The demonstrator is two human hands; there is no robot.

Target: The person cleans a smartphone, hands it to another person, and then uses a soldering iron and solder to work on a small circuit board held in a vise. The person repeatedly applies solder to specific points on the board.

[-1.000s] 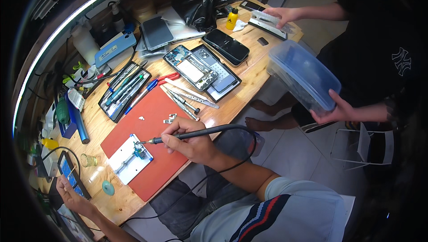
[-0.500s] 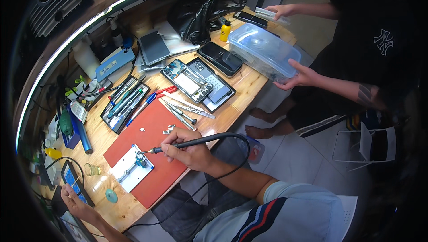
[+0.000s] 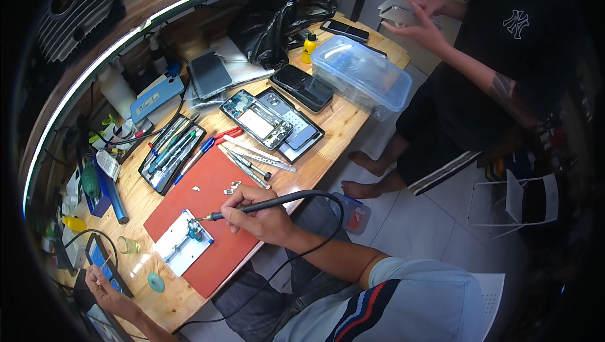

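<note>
My right hand grips a soldering iron with a black handle and cable. Its tip meets, or comes very near, a small circuit board clamped on a white holder. Under the holder lies a red-brown mat. At the lower left, my left hand is closed in a pinch around a thin stick, whose kind is too small to make out. Beside it stand a device with a blue screen, a small glass cup and a round green disc.
Beyond the mat lie screwdrivers, a tool case, an opened phone and a black phone. A clear lidded box overhangs the right edge. A co-worker's hands hold flat pale items. A white folding chair stands behind.
The co-worker has let go of the clear box, which now rests at the table edge, and brought both hands together on the flat items. My hands have barely moved.
</note>
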